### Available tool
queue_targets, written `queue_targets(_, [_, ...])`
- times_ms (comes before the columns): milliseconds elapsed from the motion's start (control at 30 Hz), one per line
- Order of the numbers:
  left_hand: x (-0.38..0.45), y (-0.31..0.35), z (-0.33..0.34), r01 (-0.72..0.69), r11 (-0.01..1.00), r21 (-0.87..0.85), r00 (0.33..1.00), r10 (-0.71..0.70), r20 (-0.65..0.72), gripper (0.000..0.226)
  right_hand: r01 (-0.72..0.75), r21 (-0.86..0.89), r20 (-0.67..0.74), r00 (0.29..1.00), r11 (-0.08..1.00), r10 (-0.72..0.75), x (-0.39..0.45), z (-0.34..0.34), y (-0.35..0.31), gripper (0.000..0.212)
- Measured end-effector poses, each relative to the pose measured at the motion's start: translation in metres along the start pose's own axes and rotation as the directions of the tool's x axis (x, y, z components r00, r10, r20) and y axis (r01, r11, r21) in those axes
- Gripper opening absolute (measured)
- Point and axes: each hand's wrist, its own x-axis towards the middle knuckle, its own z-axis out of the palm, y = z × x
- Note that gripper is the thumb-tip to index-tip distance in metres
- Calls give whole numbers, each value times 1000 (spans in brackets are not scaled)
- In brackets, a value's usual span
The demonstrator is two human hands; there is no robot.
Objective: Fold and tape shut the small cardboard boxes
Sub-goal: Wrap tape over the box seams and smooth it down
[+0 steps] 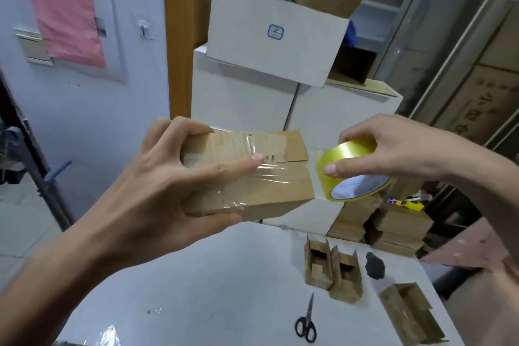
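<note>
Small brown cardboard box (247, 177), held up above the white table (196, 275), clear tape across its seam. Left hand (157, 182) grips it, fingers curled round the far side, forefinger pressing the tape flat. Right hand (393, 149) pinches a yellowish roll of clear packing tape (352, 170) just beside the box. Below right: open small brown boxes (331, 270), black-handled scissors (306, 320).

Small blue emblem printed on the white carton (276, 36), its lettering too small to read. Large dark characters on the brown carton (483, 118) at far right, blurred. Blue print on the tape roll (355, 174) core, unreadable.
</note>
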Motion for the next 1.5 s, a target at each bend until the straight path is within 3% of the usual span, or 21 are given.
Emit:
queue_targets(167, [-2, 10, 5, -4, 996, -85, 993, -6, -117, 64, 53, 148, -18, 999, 988, -51, -4, 16, -7, 68])
queue_targets(300, [-12, 11, 19, 56, 973, -224, 989, -85, -120, 67, 53, 183, -137, 990, 982, -28, -14, 28, -11, 48])
queue_targets(467, [-12, 19, 41, 101, 981, -168, 994, -94, 50, 85, 2, -202, -154, 988, 979, -33, -23, 31, -23, 28])
queue_targets(567, [-3, 23, 48, 151, 987, -59, 971, -137, 196, 109, 19, -253, -179, 982, 967, -66, -22, 36, -28, 38])
queue_targets(633, [5, 26, 52, 101, 993, 57, 972, -111, 206, 123, 14, -290, -209, 975, 957, -78, -19, 38, -31, 40])
queue_targets(733, [19, 30, 58, 131, 990, 49, 956, -139, 257, 129, 18, -304, -226, 970, 952, -91, -15, 36, -31, 35])
queue_targets(933, [33, 33, 95, 43, 998, 54, 982, -53, 182, 105, 93, -294, -298, 937, 951, -183, 2, 51, -10, 26])
queue_targets(1067, [29, 14, 89, 51, 996, -75, 989, -40, 140, 99, 196, 25, -110, 975, 980, -192, -4, 28, 16, 28])
queue_targets(1167, [31, 11, 72, -1, 994, -107, 990, 16, 139, 94, 204, 210, -83, 978, 956, -190, -13, 12, 24, 24])
queue_targets(1367, [32, 14, 64, -87, 993, -75, 983, 98, 158, 84, 203, -61, -84, 975, 977, -207, -2, 21, 25, 32])
queue_targets(1500, [29, 10, 72, -83, 993, -84, 983, 95, 158, 84, 152, -108, -2, 988, 983, -153, 13, 38, 28, 41])
